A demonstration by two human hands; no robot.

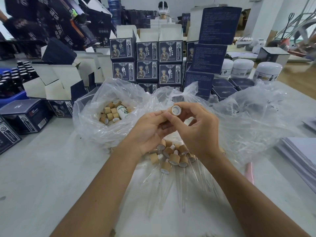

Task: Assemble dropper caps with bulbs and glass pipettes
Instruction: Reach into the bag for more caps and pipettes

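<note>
Hands meeting above the bench (42, 168), working one dropper cap (176, 110). Right hand (195, 127) pinching the bamboo-coloured cap between thumb and fingertips, turning its open white-lined underside up toward the camera. Left hand (150, 129) curling in from the other side, fingertips touching the cap's near edge; whether holding a bulb or pipette there, cannot tell, the curled fingers hiding it.

Cap sitting directly at the tips of both sets of fingers, its short axis pointing up and slightly toward the wearer, so anything going in next would, by the look of it, be entering along that line from above. Right hand carrying the grip; left hand equally near and seemingly freer for feeding the part.

Lying just below the fingers, on clear plastic sheeting: pile of assembled caps (172, 156), several with white bulbs showing, glass pipettes (183, 185) trailing toward the wearer, long axes running roughly front to back.

Sitting beyond and left of the fingers: open clear plastic bag (89, 117) holding loose caps (111, 112) and one white labelled bottle (122, 112). Spreading right of the fingers: second crumpled clear bag (253, 117), contents not discernible.

Standing well beyond the fingers: stacked dark printed cartons (147, 62) and white jars (242, 65).
</note>
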